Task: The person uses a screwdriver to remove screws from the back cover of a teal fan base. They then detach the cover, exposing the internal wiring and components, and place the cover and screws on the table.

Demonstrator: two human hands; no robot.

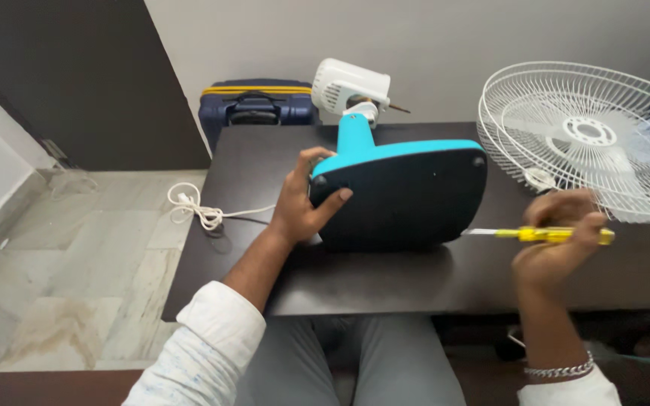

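On a dark brown wooden table (pixel 385 282), the left hand (pixel 300 201) clasps the edge of a tipped turquoise plastic fan base with a black underside (pixel 404 197). The right hand (pixel 558 239) is closed around a yellow-handled screwdriver (pixel 547 235), its tip at the base's right edge. Just beyond it lies a white wire fan guard (pixel 584 135); a navy suitcase (pixel 257 105) stands behind the table and a white cord (pixel 201 208) trails left.
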